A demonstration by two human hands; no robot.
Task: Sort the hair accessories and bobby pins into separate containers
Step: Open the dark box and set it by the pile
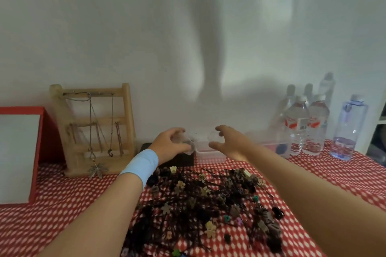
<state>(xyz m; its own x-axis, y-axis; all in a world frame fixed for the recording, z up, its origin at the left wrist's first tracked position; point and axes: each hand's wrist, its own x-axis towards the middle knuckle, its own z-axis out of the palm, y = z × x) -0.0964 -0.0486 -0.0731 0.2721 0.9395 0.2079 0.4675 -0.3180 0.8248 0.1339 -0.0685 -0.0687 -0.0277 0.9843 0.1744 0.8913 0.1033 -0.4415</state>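
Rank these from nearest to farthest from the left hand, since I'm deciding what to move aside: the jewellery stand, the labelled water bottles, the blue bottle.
1. Wooden jewellery stand, just left of the left hand.
2. Labelled water bottles, off to the right by the wall.
3. Blue bottle, far right.

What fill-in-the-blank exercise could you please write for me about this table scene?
1. The wristband on the left hand, which grips a clear container, is light ____.
2. The pile of pins and clips lies on a white-dotted ____ tablecloth.
3. The rack holding necklaces is made of ____.
4. The water bottles stand to the ____ of the right hand.
Missing words: blue; red; wood; right.
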